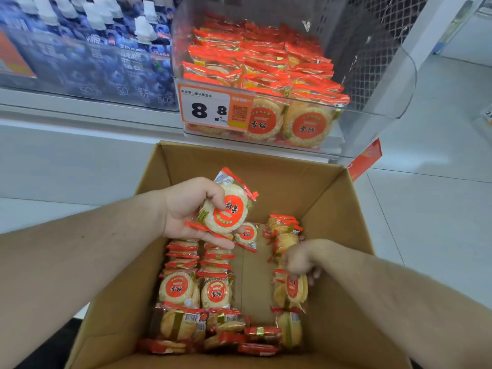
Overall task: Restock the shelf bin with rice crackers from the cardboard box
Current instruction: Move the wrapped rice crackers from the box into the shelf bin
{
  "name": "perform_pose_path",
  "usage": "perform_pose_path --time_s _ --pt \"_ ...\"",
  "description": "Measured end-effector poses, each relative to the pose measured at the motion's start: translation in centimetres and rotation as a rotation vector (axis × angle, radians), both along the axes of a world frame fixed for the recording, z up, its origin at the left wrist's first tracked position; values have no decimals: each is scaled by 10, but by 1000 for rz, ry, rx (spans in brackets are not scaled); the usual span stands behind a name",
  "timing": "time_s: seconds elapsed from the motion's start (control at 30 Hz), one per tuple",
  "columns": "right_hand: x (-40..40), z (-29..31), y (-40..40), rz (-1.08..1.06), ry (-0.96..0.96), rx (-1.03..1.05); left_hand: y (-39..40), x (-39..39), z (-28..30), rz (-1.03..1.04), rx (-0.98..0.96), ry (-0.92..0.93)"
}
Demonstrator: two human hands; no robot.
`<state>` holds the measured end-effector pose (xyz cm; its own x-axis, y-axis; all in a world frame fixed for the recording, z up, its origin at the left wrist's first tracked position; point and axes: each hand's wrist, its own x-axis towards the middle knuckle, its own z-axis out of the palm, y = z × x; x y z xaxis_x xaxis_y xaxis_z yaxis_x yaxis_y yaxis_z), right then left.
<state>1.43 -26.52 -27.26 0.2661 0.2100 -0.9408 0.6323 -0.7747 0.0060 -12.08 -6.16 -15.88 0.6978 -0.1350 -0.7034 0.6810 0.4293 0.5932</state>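
Observation:
An open cardboard box (330,198) stands on the floor below me, with several red-and-yellow rice cracker packs (197,288) stacked in rows inside. My left hand (186,209) is raised over the box and grips one cracker pack (226,209), its red round label facing up. My right hand (299,261) reaches down into the box's right side, fingers pinched on a cracker pack (294,288) from the right-hand row. Above the box, the clear plastic shelf bin (386,83) holds a heap of the same packs (266,65).
An orange price tag reading 8.8 (210,107) hangs on the bin's front. To the left, a neighbouring clear bin holds blue-and-white packets (87,43). A white shelf edge (80,110) runs along the left. White floor tiles (426,209) lie to the right of the box.

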Motion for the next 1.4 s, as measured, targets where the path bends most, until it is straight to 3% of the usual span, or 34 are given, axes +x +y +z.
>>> perform_pose_path --time_s 0.13,0.27,0.5,0.6,0.77,0.9,1.1,1.4 --pt "27 64 -2 -175 -9 299 1 -2 7 42 -33 -57" --pt "29 132 -18 -319 106 623 0 -4 19 70 -22 -94" --pt "6 188 -41 -455 209 905 -3 -5 26 121 71 -119" --pt "2 196 -42 -506 191 965 -5 -4 29 114 128 -160" --pt "4 204 -45 -572 189 1032 -10 1 36 -29 390 -241" --pt "7 207 -47 -621 142 1118 -11 3 43 81 540 -301" --pt "5 211 -46 -699 111 1238 -13 9 47 238 410 -326" --pt "-8 214 -37 -661 111 1251 -20 9 53 15 359 -315"
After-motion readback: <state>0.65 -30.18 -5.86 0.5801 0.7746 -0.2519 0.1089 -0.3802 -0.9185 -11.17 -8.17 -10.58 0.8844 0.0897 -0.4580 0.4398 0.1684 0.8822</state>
